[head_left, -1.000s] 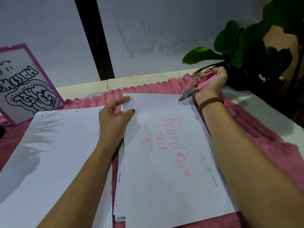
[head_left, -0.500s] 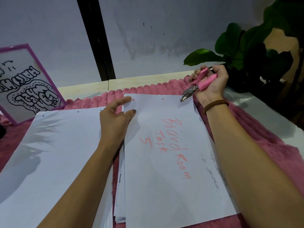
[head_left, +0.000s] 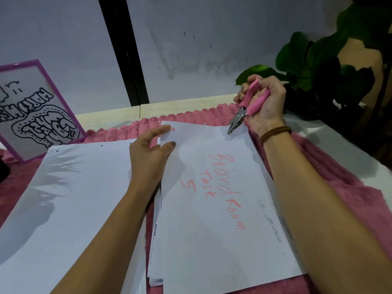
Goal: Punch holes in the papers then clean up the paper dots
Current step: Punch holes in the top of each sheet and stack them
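While the right hand (head_left: 265, 105) has its grip curled round the pink-handled metal hole punch (head_left: 248, 107), its tip sits at the top right corner of the red-lettered white paper sheet (head_left: 212, 219). The left hand (head_left: 149, 154), grip open, rests its thumb on that sheet's left edge.

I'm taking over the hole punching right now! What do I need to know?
Left hand: rests at the top left corner of the white sheet with red writing, thumb on it.
Right hand: grips the pink-handled metal hole punch, nose at that sheet's top right edge.
Done: the plain white pile on the left shows holes along its top edge; the written sheet shows one near its top left corner.
Left to do: finish this sheet and the stack under it, then pick white paper dots off the fluffy pink mat.
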Demonstrator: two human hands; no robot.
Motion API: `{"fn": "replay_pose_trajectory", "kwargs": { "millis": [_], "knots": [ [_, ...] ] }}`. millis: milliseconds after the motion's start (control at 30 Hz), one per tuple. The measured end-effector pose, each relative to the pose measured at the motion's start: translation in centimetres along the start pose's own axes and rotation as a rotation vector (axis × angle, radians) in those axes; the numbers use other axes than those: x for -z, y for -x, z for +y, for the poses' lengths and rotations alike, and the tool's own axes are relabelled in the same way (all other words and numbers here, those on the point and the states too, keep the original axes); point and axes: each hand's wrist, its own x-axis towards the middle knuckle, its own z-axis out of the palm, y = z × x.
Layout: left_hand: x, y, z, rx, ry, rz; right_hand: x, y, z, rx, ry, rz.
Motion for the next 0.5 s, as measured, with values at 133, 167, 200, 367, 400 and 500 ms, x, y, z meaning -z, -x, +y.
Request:
{"fn": "replay_pose_trajectory", "kwargs": {
  "millis": [133,167,200,367,400,500],
  "knots": [
    [0.0,0.0,0.2,0.012,-0.01,0.036,0.2,0.2,-0.3,-0.017,0.052,-0.02],
    [0.0,0.0,0.3,0.017,-0.026,0.047,0.4,0.1,-0.5,-0.015,0.041,-0.011],
    [0.1,0.0,0.4,0.01,-0.066,0.063,0.6,0.0,-0.6,-0.011,0.025,-0.001],
    [-1.4,-0.3,2.1,-0.403,-0.502,0.151,0.5,0.0,-0.7,-0.014,-0.046,0.019],
    [-2.4,-0.5,2.8,-0.484,-0.542,0.076,0.3,0.0,-0.7,-0.015,-0.055,0.017],
    [-6.4,-1.6,4.6,-0.518,-0.688,-0.32,0.0,0.1,-0.9,-0.003,-0.075,0.018]
  ]
}}
